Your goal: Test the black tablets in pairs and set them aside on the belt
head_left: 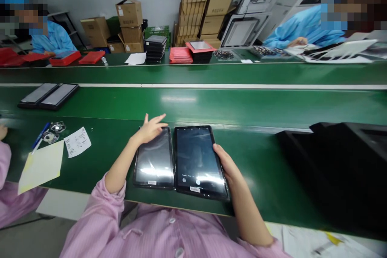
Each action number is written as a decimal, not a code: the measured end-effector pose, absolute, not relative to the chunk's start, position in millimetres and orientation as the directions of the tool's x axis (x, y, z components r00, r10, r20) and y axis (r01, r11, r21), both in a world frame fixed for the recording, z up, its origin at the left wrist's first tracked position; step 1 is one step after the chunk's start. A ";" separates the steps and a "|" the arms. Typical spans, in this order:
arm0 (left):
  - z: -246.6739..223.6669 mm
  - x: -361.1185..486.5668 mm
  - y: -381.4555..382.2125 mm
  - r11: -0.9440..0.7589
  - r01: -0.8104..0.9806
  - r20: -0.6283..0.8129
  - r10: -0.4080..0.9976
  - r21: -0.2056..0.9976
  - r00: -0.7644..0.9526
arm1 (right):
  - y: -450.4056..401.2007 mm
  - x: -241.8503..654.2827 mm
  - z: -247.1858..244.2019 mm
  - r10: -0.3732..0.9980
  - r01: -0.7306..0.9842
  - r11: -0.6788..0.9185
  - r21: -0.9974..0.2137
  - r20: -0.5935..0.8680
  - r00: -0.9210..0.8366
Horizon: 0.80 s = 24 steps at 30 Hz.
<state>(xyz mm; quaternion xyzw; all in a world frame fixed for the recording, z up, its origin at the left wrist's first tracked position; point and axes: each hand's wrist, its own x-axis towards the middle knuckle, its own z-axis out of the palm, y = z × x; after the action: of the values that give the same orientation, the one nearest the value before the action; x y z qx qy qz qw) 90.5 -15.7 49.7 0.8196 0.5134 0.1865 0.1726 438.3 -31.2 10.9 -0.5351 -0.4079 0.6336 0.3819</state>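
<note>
Two tablets lie side by side on the green bench in front of me. The left tablet (154, 159) has a dark screen with bright reflections and a small white label at its lower edge. My left hand (151, 129) is over its top edge with the fingers spread. The right tablet (198, 157) has a lit screen with small round icons near the bottom and a similar label. At its right edge is my right hand (226, 161), with the thumb on the rim; its other fingers are hidden at the tablet's side.
Black foam trays (332, 169) stand at the right. On the left lie yellowish paper (44, 165), a handwritten note (77, 142), a blue pen (40, 135) and two more tablets (59, 94). Across the bench, people in blue sit near red trays (65, 58); a pink sleeve shows at far left.
</note>
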 end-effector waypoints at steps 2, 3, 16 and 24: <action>39.0 55.7 -19.9 -0.312 0.756 0.273 0.945 0.575 0.183 | -34.5 437.8 7.7 0.921 -0.086 -0.383 -0.920 -0.372 -0.116; 31.5 39.0 -23.4 -0.244 0.732 0.316 0.948 0.636 0.042 | -35.0 439.1 5.4 0.925 -0.095 -0.376 -0.922 -0.367 -0.103; -13.9 -5.3 -48.3 -0.046 0.506 0.229 0.925 0.861 -0.305 | -45.4 344.8 18.3 0.947 -0.205 -0.301 -0.931 -0.267 -0.180; -18.8 47.6 -74.4 -0.062 0.317 0.148 0.955 0.946 -0.255 | -38.9 286.1 4.5 0.971 0.214 0.016 -0.977 -0.036 -0.238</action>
<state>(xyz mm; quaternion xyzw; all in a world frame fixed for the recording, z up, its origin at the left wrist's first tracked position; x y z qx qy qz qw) 47.6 -74.4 -18.8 0.5230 0.6083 0.5075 0.3145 286.1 -38.9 4.5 -0.4894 -0.6054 0.5023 0.3764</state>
